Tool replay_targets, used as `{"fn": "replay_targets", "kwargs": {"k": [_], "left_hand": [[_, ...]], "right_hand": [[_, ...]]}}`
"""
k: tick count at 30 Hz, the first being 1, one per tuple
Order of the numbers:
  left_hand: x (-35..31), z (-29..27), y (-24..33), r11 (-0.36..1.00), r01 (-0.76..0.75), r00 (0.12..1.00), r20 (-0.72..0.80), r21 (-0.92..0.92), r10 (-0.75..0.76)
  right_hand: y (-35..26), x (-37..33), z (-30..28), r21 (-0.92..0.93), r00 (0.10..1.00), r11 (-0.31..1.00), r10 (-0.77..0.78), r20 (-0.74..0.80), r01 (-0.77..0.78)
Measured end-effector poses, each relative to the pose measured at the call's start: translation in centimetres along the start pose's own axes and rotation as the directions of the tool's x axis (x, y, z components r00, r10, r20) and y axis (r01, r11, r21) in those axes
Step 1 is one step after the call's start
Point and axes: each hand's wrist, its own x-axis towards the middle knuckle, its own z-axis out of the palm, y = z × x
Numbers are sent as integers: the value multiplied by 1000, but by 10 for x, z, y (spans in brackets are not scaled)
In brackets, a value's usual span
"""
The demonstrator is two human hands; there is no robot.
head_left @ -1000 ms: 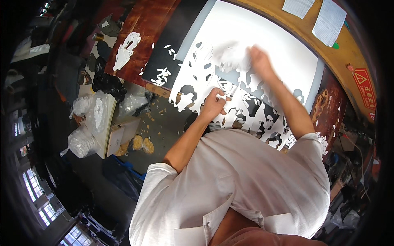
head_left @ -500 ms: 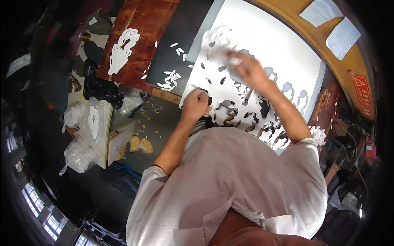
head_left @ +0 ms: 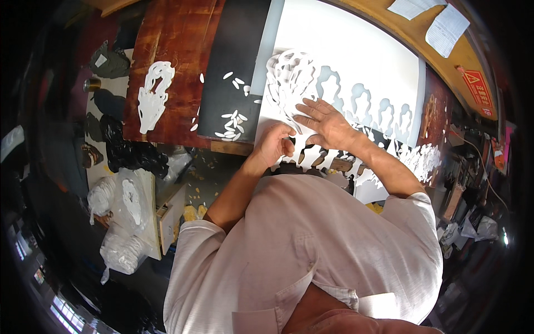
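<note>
A layered stack of white cut-out pieces (head_left: 290,69), lobed and pierced with openings, lies on the left part of a white sheet (head_left: 356,39). My right hand (head_left: 331,125) rests at the stack's lower right, its fingers stretched out and spread. Beside the stack's narrow lower end is my left hand (head_left: 272,146), half curled, with a gap between thumb and fingers. I see nothing held in it. Right of the stack, the sheet has a row of cut outlines. White cut strips (head_left: 311,157) hang at the table's near edge, partly hidden by my hands.
Small white offcuts (head_left: 231,125) are scattered on a black board (head_left: 231,72). Another white cut-out piece (head_left: 151,103) lies on reddish-brown wood. Many white scraps (head_left: 420,161) pile up at the right. A yellow machine beam (head_left: 372,16) spans the far side; bagged white pieces (head_left: 119,253) are at lower left.
My right hand has come down and nearer, from a blurred motion over the stack to its lower right. The stack lies flatter, and the cut sheet's near part has shifted. My left hand's fingers have parted.
</note>
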Motion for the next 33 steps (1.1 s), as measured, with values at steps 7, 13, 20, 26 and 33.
{"fn": "replay_targets", "kwargs": {"k": [7,13,20,26,33], "left_hand": [[-12,16,-3,982,-98,993,-48,163,107],[-19,17,4,976,-100,995,41,192,94],[-11,13,17,925,-56,998,27,377,49],[-26,18,16,888,106,993,-95,448,-70],[-77,67,84,199,-405,741,193,893,643]], "right_hand": [[-7,6,-23,65,992,995,65,111,-73],[-2,8,-11,91,995,996,22,-98,-14],[67,49,-102,592,563,710,686,-461,-382],[166,36,-220,741,569,669,632,-527,-57],[59,40,-244,750,622,658,618,-481,-73]]}}
